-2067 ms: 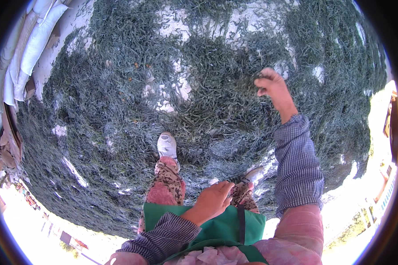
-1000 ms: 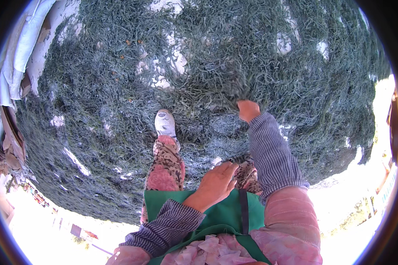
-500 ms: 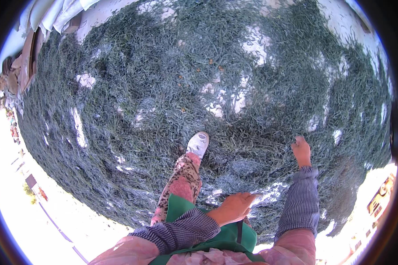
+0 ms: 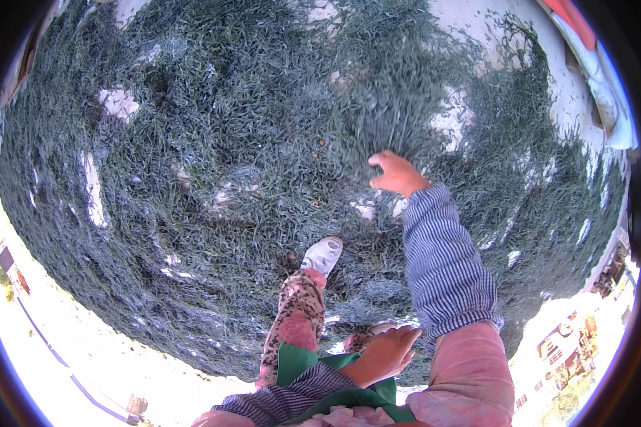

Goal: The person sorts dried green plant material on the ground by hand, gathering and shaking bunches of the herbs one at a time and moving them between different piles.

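Note:
Dark green shredded strips of plant, perhaps seaweed (image 4: 214, 135), lie in a thick layer over pale ground. My right hand (image 4: 399, 175) reaches forward over them, thumb and forefinger apart, with no tool in it. Just beyond its fingers a fan of loose strips (image 4: 388, 107) is smeared by motion and appears to be in the air or sliding away. Close to my body, by the green apron (image 4: 299, 359), my left hand (image 4: 384, 356) hangs with its fingers stretched out and nothing visible in them. Both forearms wear striped sleeves (image 4: 449, 263).
My white shoe (image 4: 322, 254) stands among the strips, with part of the other shoe behind my left hand. Pale ground (image 4: 118, 104) shows through in patches. A red and pale-blue cloth or sack (image 4: 609, 92) lies at the far right edge. Small orange-brown bits (image 4: 319, 146) dot the layer.
My right hand has swung forward and left from low at the right, and its fingers have spread. Strips beyond it are now blurred. My left hand has dropped slightly, and the view has shifted right.

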`<state>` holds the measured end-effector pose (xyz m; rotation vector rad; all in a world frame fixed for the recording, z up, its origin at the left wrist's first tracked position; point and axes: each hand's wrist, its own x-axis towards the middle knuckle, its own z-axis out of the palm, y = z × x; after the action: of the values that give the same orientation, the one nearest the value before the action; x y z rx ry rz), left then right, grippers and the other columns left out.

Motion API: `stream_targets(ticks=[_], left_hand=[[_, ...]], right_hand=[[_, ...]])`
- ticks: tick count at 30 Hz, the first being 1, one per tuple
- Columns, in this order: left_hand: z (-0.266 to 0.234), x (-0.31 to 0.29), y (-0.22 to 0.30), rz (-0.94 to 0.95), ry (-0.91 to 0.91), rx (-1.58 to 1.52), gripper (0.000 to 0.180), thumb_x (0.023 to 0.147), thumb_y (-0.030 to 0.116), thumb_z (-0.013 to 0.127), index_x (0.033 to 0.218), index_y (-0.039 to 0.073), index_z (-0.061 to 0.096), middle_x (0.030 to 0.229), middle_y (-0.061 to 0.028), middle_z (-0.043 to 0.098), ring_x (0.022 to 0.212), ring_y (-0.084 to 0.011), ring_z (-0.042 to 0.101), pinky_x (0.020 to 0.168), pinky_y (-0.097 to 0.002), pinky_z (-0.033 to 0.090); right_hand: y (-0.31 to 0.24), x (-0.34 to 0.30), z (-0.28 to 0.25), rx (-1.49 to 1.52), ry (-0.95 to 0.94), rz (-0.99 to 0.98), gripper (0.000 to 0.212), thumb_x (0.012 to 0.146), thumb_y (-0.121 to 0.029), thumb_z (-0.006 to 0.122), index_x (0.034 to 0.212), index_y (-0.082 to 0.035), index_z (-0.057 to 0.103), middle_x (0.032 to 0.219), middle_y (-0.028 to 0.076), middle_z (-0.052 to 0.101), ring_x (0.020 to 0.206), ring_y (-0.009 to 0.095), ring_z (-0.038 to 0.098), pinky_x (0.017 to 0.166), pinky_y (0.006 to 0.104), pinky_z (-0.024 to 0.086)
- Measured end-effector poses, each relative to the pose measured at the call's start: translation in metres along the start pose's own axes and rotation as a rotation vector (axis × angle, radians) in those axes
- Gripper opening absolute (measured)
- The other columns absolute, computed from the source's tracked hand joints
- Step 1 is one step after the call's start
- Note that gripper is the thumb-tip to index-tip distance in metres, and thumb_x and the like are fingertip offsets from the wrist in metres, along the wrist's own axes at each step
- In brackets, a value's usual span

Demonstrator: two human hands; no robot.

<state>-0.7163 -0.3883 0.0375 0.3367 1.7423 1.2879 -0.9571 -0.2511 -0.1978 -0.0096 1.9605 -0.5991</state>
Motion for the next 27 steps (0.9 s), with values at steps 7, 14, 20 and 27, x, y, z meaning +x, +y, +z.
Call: stream_targets(ticks=[7, 14, 20, 27], left_hand=[[-0.033, 0.019, 0.007, -0.079, -0.042, -0.104, 0.045, 0.081, 0.017, 0.061, 0.121, 0.001, 0.048, 0.113, -0.0179, 0.057, 0.097, -0.0332, 0.059, 0.080, -0.0405, 0.050], [-0.036, 0.032, 0.004, -0.104, -0.027, -0.081, 0.042, 0.080, 0.013, 0.060, 0.119, 0.002, 0.050, 0.106, -0.0161, 0.059, 0.090, -0.0328, 0.060, 0.076, -0.0415, 0.050], [-0.010, 0.027, -0.007, -0.036, 0.000, -0.059, 0.043, 0.080, 0.014, 0.061, 0.120, 0.003, 0.049, 0.109, -0.0172, 0.060, 0.093, -0.0350, 0.060, 0.078, -0.0422, 0.050], [-0.018, 0.023, -0.022, -0.023, -0.035, 0.069, 0.045, 0.077, 0.012, 0.064, 0.119, 0.003, 0.049, 0.112, -0.0169, 0.059, 0.097, -0.0346, 0.060, 0.081, -0.0420, 0.050]], right_hand=[[-0.004, 0.027, -0.093, 0.130, 0.758, 0.227, 0.055, 0.076, -0.023, 0.072, 0.125, -0.009, 0.050, 0.114, 0.016, 0.058, 0.105, 0.033, 0.057, 0.092, 0.0390, 0.047], [-0.046, -0.004, -0.045, 1.013, 0.254, 0.135, 0.055, 0.074, -0.013, 0.070, 0.123, 0.003, 0.050, 0.101, 0.010, 0.061, 0.082, 0.015, 0.059, 0.063, 0.0310, 0.050], [0.022, -0.113, -0.083, 1.579, 0.756, 0.012, 0.034, 0.077, -0.004, 0.061, 0.111, -0.006, 0.057, 0.092, 0.006, 0.067, 0.082, 0.016, 0.064, 0.063, 0.0280, 0.051], [0.054, -0.161, -0.075, 1.684, 0.797, -0.025, 0.034, 0.093, -0.032, 0.044, 0.119, -0.012, 0.052, 0.104, 0.005, 0.062, 0.080, 0.017, 0.062, 0.049, 0.0297, 0.043]])
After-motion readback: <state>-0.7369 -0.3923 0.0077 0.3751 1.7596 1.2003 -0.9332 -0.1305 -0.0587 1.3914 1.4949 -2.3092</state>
